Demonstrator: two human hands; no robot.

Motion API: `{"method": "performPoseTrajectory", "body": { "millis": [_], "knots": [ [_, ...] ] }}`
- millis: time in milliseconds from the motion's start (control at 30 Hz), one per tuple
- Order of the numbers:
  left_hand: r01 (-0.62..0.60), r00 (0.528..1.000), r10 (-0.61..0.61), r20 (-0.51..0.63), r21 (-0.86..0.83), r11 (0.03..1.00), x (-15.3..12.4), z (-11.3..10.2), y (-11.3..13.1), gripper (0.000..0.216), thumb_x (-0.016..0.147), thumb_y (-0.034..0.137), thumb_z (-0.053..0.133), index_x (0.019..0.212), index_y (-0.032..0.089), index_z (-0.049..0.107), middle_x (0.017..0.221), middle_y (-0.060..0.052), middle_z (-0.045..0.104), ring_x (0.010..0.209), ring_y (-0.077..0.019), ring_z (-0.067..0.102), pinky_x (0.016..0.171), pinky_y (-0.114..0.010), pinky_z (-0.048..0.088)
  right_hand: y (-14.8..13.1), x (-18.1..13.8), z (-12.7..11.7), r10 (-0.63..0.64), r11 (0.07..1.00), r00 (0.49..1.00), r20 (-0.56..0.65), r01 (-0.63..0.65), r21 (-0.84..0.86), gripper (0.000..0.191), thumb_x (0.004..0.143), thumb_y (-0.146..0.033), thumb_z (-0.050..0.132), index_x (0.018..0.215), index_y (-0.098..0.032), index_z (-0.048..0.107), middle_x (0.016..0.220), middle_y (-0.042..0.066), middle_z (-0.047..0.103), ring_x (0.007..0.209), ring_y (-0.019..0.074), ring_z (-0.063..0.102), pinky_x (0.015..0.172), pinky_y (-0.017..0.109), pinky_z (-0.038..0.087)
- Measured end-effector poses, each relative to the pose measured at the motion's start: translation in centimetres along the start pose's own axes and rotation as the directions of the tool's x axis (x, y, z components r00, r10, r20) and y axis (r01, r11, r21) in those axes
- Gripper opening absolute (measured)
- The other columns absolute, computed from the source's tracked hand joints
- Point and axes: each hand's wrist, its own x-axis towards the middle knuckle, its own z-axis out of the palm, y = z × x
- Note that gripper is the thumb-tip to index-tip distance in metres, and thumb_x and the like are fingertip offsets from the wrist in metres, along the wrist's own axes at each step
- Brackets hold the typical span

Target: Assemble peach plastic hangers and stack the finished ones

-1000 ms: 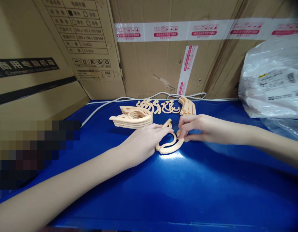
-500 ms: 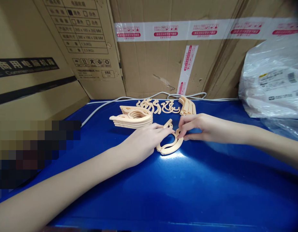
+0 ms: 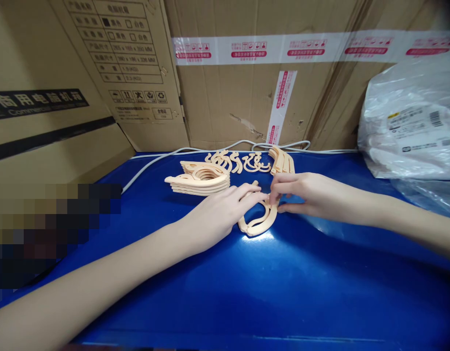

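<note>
A beige plastic folding hanger (image 3: 263,227) lies on the blue tabletop between my hands, its curved lower part towards me. My left hand (image 3: 221,209) reaches over its left side, fingers closed on it near the top. From the right, my right hand (image 3: 296,194) pinches its right side with thumb and fingers. The fingertips hide much of the upper hanger. Just left of and behind my left hand stands a stack of beige hangers (image 3: 199,183). Farther back lie loose hanger hooks (image 3: 254,163), and behind my right hand is a group of curved hanger arms (image 3: 282,162).
Cardboard boxes (image 3: 225,107) wall off the back and left of the blue table (image 3: 247,292). A white cable (image 3: 155,161) runs along the back edge. At the right rear sits a clear plastic bag (image 3: 411,122) with labelled white packaging inside.
My left hand's fingers have shifted slightly right and up along the hanger, which has moved a little to the right. The right hand keeps its pinch almost in place.
</note>
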Motion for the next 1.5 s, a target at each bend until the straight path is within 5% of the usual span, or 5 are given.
{"method": "performPoseTrajectory", "body": {
  "millis": [233, 533, 833, 1167, 1500],
  "knots": [
    [-0.012, 1.0, 0.011, -0.014, -0.063, 0.998, 0.1, 0.5, 0.4, 0.046, 0.095, 0.004, 0.036, 0.138, 0.022, 0.038, 0.139, -0.006, 0.048, 0.125, -0.0187, 0.05, 0.105, -0.035, 0.043, 0.0, -0.5, -0.9, 0.238, 0.962, 0.971, -0.004, -0.236, -0.136, 0.021, 0.086, -0.027, 0.06, 0.106, -0.023, 0.066, 0.088, 0.002, 0.074, 0.076, 0.0193, 0.069, 0.063, 0.028, 0.045],
    [-0.022, 0.998, 0.016, -0.059, -0.089, 0.996, 0.4, 0.0, 0.9, 0.032, 0.098, 0.022, 0.047, 0.13, 0.019, 0.048, 0.13, -0.008, 0.055, 0.12, -0.0216, 0.052, 0.101, -0.037, 0.043, -0.6, -0.5, -0.3, 0.15, 0.987, 0.989, 0.013, -0.15, 0.052, 0.026, 0.094, -0.042, 0.048, 0.104, -0.023, 0.062, 0.093, 0.004, 0.07, 0.078, 0.0185, 0.064, 0.066, 0.029, 0.045],
    [0.039, 0.999, -0.044, -0.03, -0.158, 0.987, 0.2, 0.1, 1.3, 0.056, 0.09, 0.043, 0.059, 0.136, 0.015, 0.041, 0.141, -0.012, 0.047, 0.129, -0.0238, 0.045, 0.108, -0.038, 0.037, -1.0, 0.0, 0.7, 0.142, 0.967, 0.989, 0.052, -0.149, 0.206, 0.06, 0.073, -0.063, 0.069, 0.114, -0.022, 0.056, 0.112, 0.006, 0.064, 0.097, 0.0237, 0.06, 0.078, 0.034, 0.047],
    [0.173, 0.985, -0.174, -0.019, -0.049, 0.984, 0.2, -0.5, 1.4, 0.063, 0.082, 0.054, 0.065, 0.126, 0.011, 0.052, 0.112, -0.012, 0.063, 0.1, -0.029, 0.058, 0.087, -0.043, 0.046, -1.0, 0.0, 0.7, 0.23, 0.958, 0.972, -0.05, -0.217, 0.186, 0.055, 0.081, -0.062, 0.061, 0.117, -0.021, 0.058, 0.108, 0.007, 0.066, 0.094, 0.0231, 0.06, 0.078, 0.034, 0.046],
    [0.076, 0.971, -0.053, -0.231, 0.093, 0.993, 0.1, -1.5, 0.9, 0.057, 0.085, 0.041, 0.065, 0.127, 0.008, 0.048, 0.122, -0.015, 0.059, 0.114, -0.0262, 0.055, 0.097, -0.038, 0.045, 0.1, 0.2, 0.5, 0.371, 0.618, 0.923, 0.1, -0.326, 0.716, 0.036, 0.084, -0.053, 0.062, 0.074, -0.017, 0.061, 0.06, -0.004, 0.049, 0.056, 0.0097, 0.041, 0.053, 0.026, 0.029]
  ]
}}
